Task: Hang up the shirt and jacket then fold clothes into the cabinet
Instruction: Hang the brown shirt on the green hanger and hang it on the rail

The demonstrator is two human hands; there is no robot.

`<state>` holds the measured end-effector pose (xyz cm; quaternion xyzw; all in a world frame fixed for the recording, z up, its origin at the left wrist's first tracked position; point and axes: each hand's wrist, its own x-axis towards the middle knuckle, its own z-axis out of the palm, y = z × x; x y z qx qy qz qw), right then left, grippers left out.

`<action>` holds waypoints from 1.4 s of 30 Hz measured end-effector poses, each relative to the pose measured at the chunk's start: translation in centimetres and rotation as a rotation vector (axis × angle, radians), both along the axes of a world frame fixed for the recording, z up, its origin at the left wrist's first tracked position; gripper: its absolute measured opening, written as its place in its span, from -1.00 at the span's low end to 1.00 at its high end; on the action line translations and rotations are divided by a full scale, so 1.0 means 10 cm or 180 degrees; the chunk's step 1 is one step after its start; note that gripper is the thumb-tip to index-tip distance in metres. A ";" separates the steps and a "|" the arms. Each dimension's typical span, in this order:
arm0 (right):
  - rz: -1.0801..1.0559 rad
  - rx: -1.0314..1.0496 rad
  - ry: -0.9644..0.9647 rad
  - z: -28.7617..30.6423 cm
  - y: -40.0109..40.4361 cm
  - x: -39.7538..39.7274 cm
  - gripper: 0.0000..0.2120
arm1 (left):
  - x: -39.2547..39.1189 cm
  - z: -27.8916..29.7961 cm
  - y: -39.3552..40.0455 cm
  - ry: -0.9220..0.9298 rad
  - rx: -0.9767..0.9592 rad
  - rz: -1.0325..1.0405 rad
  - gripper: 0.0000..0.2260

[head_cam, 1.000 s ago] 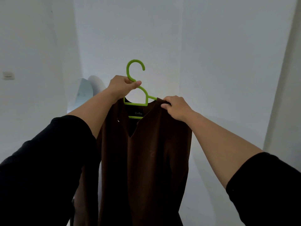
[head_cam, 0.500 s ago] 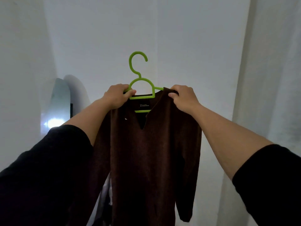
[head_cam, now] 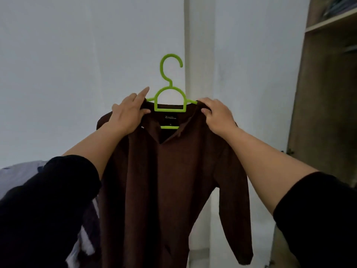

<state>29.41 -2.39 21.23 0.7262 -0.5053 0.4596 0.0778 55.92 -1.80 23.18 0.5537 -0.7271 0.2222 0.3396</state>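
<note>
At the far left, low in the scene, a pale bluish garment [head_cam: 17, 175] lies bunched behind the person's black left sleeve [head_cam: 44, 209], with a dark-and-white striped cloth [head_cam: 87, 242] showing just below the sleeve. The left hand [head_cam: 129, 113] reaches up and grasps the left shoulder of the brown shirt [head_cam: 170, 190] at the collar — thumb pinching the fabric from the front, index finger pointing straight up along the arm of the green hanger [head_cam: 171, 97]. The shirt is held up in the middle of the view, draped on the hanger with its front open at the neck, a label visible inside the collar and its long sleeves dangling on either side. The hanger's hook stands upright above the collar, free in the air against the white wall [head_cam: 77, 64]. The right hand [head_cam: 216, 115] clutches the shirt's right shoulder, fingers curled over the fabric where the hanger's arm disappears under it. Behind it a white pillar [head_cam: 199, 45] runs vertically. At the far right stands the open wooden cabinet [head_cam: 328, 93] — a shelf [head_cam: 332, 22] near its top carries some blurred folded items.
</note>
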 end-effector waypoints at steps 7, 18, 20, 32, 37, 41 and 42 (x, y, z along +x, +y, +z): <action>-0.0720 0.0088 0.0056 -0.15 0.16 -0.94 -0.63 | -0.89 -0.06 -0.22 -0.0485 0.0205 -0.0594 -0.05; -0.1911 0.0041 0.1388 -0.15 -0.12 -2.33 0.03 | -2.36 -0.06 -1.04 -0.0644 -0.0015 -0.0964 0.15; -0.2079 -0.0045 0.1368 -0.10 -0.24 -2.53 0.01 | -2.59 -0.03 -1.20 -0.0624 -0.0143 -0.1014 0.15; -0.2242 0.0009 0.1159 0.03 -0.84 -3.32 -0.03 | -3.42 -0.03 -1.93 -0.0323 -0.0487 -0.0929 -0.06; -0.2524 0.0125 0.1117 0.07 -1.14 -3.57 -0.01 | -3.74 0.03 -2.39 -0.0353 -0.0542 -0.1125 -0.06; -0.2825 0.0201 0.1083 0.16 -1.41 -3.77 -0.10 | -4.07 0.13 -2.80 -0.0312 -0.0642 -0.1294 -0.05; -0.2903 0.0229 0.1068 0.19 -1.46 -3.83 -0.15 | -4.16 0.15 -2.89 -0.0314 -0.0637 -0.1312 -0.05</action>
